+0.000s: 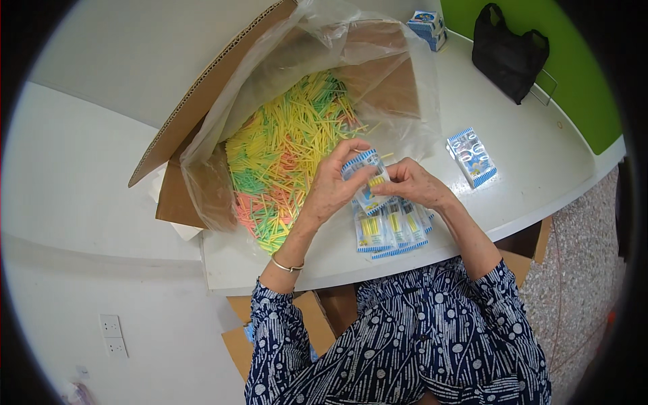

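Note:
Between my two hands is a small clear packet (368,196) with blue striped ends and short yellow sticks showing inside. My left hand (335,177) grips its upper left side, thumb across the front. The fingers of my right hand (417,183) are closed at its right edge. Just below, several similar filled packets (398,233) lie overlapping on the white table (310,270). To the left of my hands, a heap of thin yellow, green and pink sticks (290,148) fills a plastic-lined cardboard box (381,67).
A blue-edged packet or stack of packets (472,157) lies to the right. Further back are small blue-and-white boxes (428,30) and a black plastic bag (511,54) by a green panel (580,88). The box's raised flap (196,94) stands at the left. Cardboard (312,317) shows below the table edge.

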### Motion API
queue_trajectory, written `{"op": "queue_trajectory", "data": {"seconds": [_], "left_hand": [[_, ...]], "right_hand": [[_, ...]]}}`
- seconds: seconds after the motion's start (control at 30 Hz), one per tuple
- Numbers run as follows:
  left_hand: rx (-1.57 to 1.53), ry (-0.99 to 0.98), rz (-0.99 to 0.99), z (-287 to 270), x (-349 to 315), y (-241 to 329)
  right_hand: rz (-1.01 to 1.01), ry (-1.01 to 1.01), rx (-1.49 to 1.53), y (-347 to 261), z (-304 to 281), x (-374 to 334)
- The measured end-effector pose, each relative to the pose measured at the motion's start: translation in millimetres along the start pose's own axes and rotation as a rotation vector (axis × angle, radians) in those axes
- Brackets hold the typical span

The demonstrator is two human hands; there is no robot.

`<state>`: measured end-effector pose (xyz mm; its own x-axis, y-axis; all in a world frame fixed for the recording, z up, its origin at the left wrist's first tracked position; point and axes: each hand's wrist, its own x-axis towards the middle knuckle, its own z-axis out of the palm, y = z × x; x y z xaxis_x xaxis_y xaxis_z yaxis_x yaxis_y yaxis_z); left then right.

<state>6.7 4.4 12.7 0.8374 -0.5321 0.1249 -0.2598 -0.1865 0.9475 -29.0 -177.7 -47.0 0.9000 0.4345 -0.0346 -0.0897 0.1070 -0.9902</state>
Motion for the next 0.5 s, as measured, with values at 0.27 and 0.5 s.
{"op": "queue_trajectory", "data": {"seconds": [0.27,0.5], "left_hand": [[0.142,-0.121,-0.019,-12.9,5.2,11.0],[0.205,-0.229,-0.008,-16.0,6.4,11.8]], "right_hand": [[-0.047,0.007,-0.094,-12.1,7.3,0.1],[0.037,0.008,-0.192,-8.1,11.8,4.4]]}}
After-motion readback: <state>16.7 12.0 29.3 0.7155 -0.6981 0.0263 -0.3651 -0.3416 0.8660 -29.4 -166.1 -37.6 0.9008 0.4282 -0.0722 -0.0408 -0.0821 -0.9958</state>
